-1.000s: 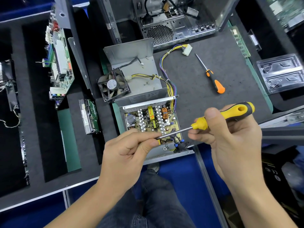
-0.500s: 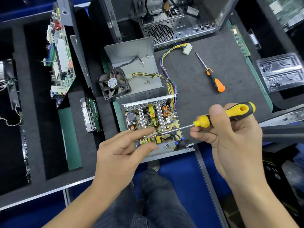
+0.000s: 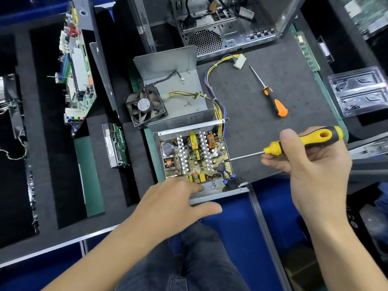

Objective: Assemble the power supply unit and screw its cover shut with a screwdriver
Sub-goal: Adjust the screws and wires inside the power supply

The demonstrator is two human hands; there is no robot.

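- The power supply unit (image 3: 195,158) lies open on the dark worktop (image 3: 262,131), near its front edge, with the circuit board facing up. Its cover (image 3: 174,80) lies behind it, and the fan (image 3: 146,106) leans at the cover's left side.
- My left hand (image 3: 174,200) rests on the near metal edge of the unit. The fingers (image 3: 195,186) are almost straight and spread; they hold nothing, they only press and steady the case.
- My right hand (image 3: 310,164) grips the yellow screwdriver (image 3: 302,142) around its handle, thumb on top. The tip points at the right side of the board.
- I judge the metal case stiff and rather heavy, so it will stay in place under light pressure. The sheet edges may be sharp. The board, with its coils and capacitors, is fragile, so I should take hold only at the outer walls.
- The cover is thin and light; I would lift it by its folded sides and watch the yellow wires (image 3: 218,106).
- A second ago my left fingers pinched the screwdriver shaft above the board. Now they have released it and dropped to the case edge, and the tip has moved to the board's right side.
- A second, orange screwdriver (image 3: 275,101) lies further back.
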